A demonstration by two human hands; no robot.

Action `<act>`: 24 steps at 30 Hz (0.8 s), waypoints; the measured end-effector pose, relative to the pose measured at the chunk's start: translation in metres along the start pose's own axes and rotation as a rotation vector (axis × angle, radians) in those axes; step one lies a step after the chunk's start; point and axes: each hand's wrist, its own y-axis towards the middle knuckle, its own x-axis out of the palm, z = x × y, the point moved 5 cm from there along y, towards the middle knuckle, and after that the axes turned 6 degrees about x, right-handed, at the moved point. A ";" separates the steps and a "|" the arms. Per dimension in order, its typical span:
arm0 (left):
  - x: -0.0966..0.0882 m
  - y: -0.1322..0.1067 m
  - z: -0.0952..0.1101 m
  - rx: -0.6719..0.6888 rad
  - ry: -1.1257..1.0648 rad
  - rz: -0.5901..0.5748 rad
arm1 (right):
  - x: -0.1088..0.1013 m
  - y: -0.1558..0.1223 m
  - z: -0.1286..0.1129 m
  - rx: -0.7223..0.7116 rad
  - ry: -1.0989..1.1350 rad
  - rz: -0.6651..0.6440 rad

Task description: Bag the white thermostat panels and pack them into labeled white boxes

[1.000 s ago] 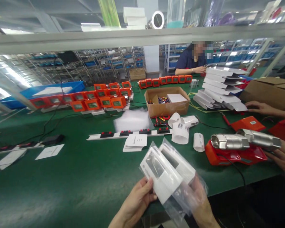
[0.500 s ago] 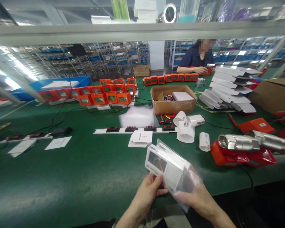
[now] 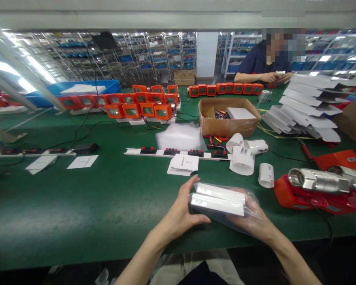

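Note:
Above the front of the green table I see two slim white boxes (image 3: pixel 218 201), stacked inside a clear plastic bag (image 3: pixel 250 221). Their narrow sides, with small labels, face me. My right hand (image 3: pixel 252 215) grips the right end through the bag, thumb in front, its other fingers partly hidden by the plastic. At the left end is my left hand (image 3: pixel 179 209), thumb and forefinger spread apart around the boxes' corner; whether its palm touches them I cannot tell. Just beyond lie printed white leaflets (image 3: pixel 184 162).
Behind the leaflets runs a white strip with black-and-red terminals (image 3: pixel 172 152). A cardboard box (image 3: pixel 225 126) holds small parts. Rolled labels (image 3: pixel 241 160) and red housings with metal fittings (image 3: pixel 317 181) stand to the right. Orange-framed units (image 3: pixel 132 111) line the back; a co-worker (image 3: pixel 262 67) sits across.
The bagged boxes have turned from their printed faces to their narrow sides. My left hand has opened from its pinch and moved up to their left end. The view has tilted down.

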 end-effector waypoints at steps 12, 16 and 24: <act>0.016 0.007 -0.019 -0.050 -0.126 -0.043 | -0.062 -0.039 -0.002 0.075 -0.008 0.393; 0.016 0.006 -0.023 -0.055 -0.128 -0.048 | -0.058 -0.053 -0.023 -0.111 -0.096 0.493; 0.019 0.007 -0.033 -0.006 -0.084 -0.045 | 0.000 -0.008 -0.017 0.024 -0.238 0.092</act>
